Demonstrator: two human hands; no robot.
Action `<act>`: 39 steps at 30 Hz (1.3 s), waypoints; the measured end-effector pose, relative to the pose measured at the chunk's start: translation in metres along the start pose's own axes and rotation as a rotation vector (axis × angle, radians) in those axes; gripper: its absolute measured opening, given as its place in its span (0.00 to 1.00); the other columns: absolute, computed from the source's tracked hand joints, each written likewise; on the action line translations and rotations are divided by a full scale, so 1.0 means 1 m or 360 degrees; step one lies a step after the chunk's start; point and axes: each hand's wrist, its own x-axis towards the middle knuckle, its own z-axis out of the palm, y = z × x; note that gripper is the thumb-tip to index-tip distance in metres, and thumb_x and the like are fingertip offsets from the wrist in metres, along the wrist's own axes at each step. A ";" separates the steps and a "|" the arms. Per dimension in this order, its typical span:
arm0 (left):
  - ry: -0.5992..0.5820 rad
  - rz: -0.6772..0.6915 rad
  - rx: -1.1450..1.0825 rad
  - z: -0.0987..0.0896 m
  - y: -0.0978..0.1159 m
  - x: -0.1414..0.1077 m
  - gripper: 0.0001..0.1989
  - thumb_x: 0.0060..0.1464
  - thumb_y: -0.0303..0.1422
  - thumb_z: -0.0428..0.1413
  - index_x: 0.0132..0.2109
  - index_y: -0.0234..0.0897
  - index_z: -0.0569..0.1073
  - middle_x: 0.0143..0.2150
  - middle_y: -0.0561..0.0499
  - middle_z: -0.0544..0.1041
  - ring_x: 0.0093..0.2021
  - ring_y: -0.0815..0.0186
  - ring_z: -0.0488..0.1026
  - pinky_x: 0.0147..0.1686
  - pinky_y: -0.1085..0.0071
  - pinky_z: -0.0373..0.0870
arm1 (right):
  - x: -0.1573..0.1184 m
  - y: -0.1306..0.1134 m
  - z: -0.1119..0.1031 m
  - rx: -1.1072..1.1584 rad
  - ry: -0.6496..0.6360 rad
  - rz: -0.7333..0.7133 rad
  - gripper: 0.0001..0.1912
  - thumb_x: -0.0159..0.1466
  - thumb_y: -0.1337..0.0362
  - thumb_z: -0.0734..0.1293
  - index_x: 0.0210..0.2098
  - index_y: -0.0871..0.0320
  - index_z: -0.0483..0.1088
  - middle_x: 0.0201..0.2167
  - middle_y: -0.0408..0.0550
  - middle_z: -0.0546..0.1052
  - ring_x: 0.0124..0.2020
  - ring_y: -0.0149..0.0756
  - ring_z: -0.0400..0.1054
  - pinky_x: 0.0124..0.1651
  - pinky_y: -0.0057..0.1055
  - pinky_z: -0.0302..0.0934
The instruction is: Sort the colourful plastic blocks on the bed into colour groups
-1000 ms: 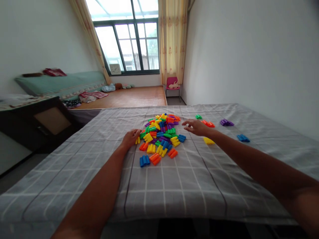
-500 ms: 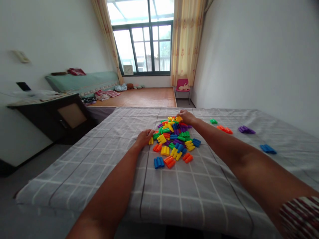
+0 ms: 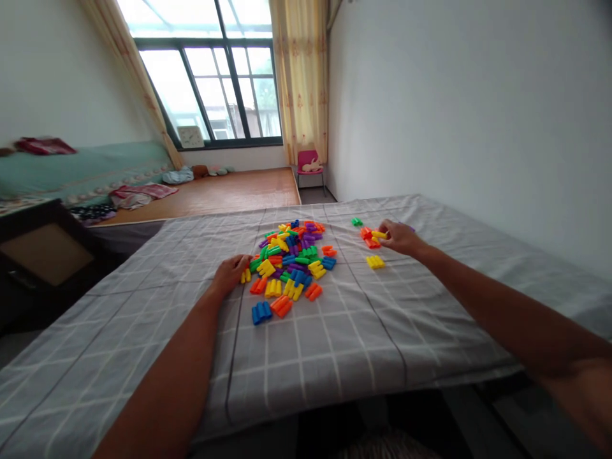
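A heap of coloured plastic building blocks (image 3: 287,258), each made of joined tubes, lies on the grey checked cloth (image 3: 306,344). My left hand (image 3: 233,272) rests at the heap's left edge, fingers stretched toward a yellow block (image 3: 245,276), apparently holding nothing. To the right of the heap, my right hand (image 3: 401,237) pinches another yellow block (image 3: 379,235) just over an orange block (image 3: 370,240). Nearby lie a green block (image 3: 357,222) and a loose yellow block (image 3: 375,262). A purple block (image 3: 407,227) shows partly behind my right hand.
The cloth-covered table reaches toward a low wooden platform (image 3: 239,191) below the window. A pink chair (image 3: 308,160) stands past the far edge. A white wall (image 3: 454,108) runs along the right, and a dark cabinet (image 3: 43,255) stands at left.
My right hand has left the far side of the heap and moved right, carrying a yellow block to the loose blocks. My left hand stays by the heap. The view has turned right.
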 end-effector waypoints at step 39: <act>0.0015 0.0021 0.0079 0.003 -0.003 -0.004 0.23 0.61 0.41 0.42 0.47 0.36 0.77 0.46 0.45 0.79 0.45 0.62 0.74 0.44 0.70 0.66 | 0.003 -0.082 0.035 0.0219 -0.0164 -0.0394 0.21 0.60 0.73 0.64 0.52 0.57 0.70 0.51 0.50 0.75 0.41 0.33 0.72 0.49 0.31 0.63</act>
